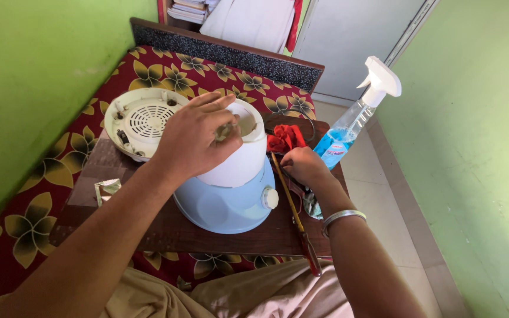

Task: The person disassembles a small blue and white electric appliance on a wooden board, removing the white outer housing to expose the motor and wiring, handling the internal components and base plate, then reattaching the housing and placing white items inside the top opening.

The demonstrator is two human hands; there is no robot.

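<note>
Pale-blue and white mixer base [231, 194], plastic, upright on the dark wooden worktop [172, 227]; a white knob faces the viewer. Left hand [198, 138] lies over the white upper part, palm on its side, fingers curled over the top rim; the grip is wrapped on the base. Right hand [304, 166] rests just right of the base, fingers bent together and pressed down near a red cloth [285, 138]; whether that grip pinches anything cannot be told. A silver bangle [343, 217] sits on the right wrist. Long screwdriver [293, 209], yellow shaft and red handle, lies along the worktop beside the right hand. White round cover [139, 121] with a vented grille lies flat, left of the base, behind the left hand. Spray bottle [349, 126], clear with blue liquid and white trigger, stands at the worktop's far right corner. Small foil scrap [107, 189] lies at the left edge. Worktop rests on a bed [166, 73] with a red flowered cover.
</note>
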